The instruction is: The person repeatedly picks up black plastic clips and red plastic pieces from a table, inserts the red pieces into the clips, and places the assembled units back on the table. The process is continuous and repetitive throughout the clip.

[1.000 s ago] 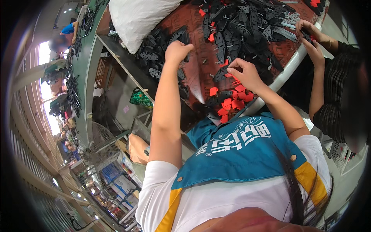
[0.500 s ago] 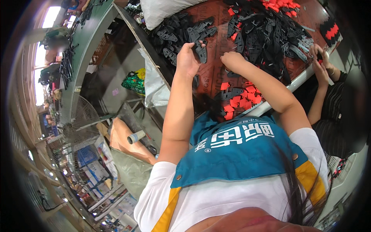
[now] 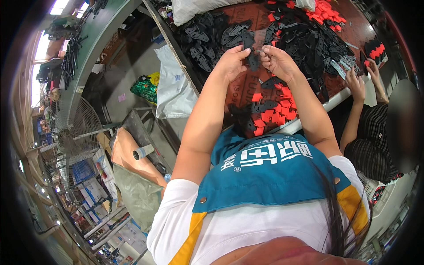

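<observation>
My left hand (image 3: 232, 66) pinches a flat, dark grey plastic part (image 3: 253, 59) upright between thumb and fingers, above the red-brown tabletop (image 3: 238, 90). Close beside it, my right hand (image 3: 279, 65) has a small metal coil spring (image 3: 259, 51) at its fingertips, its free end pointing at the part. Whether the spring touches the part I cannot tell. Beyond my left hand lies a heap of similar dark parts (image 3: 203, 37). A larger heap of black parts (image 3: 304, 48) spreads beyond my right hand. Small red plastic pieces (image 3: 278, 115) lie near my body.
More red pieces (image 3: 327, 15) are piled at the far right. A co-worker's hands (image 3: 357, 86) work at the table's right side, near some metal pieces (image 3: 338, 68). A white sack (image 3: 194, 11) lies at the far left edge. A fan (image 3: 73, 132) stands left.
My right hand has come up from the tabletop to beside the left, with a spring now showing at its fingertips. The dark part in my left hand has turned more upright.
</observation>
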Demonstrator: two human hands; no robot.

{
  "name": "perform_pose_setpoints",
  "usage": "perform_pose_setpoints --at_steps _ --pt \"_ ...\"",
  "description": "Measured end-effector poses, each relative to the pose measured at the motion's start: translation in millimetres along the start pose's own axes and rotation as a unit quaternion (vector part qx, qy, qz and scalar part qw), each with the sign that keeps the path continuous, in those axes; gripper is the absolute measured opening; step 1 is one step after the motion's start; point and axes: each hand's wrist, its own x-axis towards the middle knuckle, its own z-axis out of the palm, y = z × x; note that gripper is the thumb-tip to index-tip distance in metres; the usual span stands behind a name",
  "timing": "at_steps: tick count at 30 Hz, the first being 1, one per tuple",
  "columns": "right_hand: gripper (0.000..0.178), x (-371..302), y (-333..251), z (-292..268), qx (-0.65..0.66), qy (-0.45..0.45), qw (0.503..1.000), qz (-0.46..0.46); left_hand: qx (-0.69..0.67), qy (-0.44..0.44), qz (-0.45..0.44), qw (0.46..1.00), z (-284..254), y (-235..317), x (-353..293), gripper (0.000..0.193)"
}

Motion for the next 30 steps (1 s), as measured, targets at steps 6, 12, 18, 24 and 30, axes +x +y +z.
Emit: perform_pose_setpoints --at_steps 6,12,18,24,30 --pt "0.006 -5 -1 -2 0.051 0.004 0.999 0.017 0.03 -0.079 -0.011 0.996 1 1 -3 0.022" --pt "0.009 -8 0 -7 0.054 -0.013 0.998 0.033 0.03 -0.109 -0.013 0.994 2 0 -3 0.024" --pt "0.018 -9 3 -7 0.02 -0.028 0.999 -0.006 0.03 -0.1 -0.017 0.994 3 -1 -3 0.023" --pt "0.015 -10 4 -7 -0.029 -0.018 0.999 -0.017 0.03 -0.085 -0.024 0.996 2 -2 -1 0.019" --pt "0.011 -14 -1 2 -0.229 0.098 0.967 -0.052 0.063 -0.078 -0.021 0.995 2 -4 0 0.017"
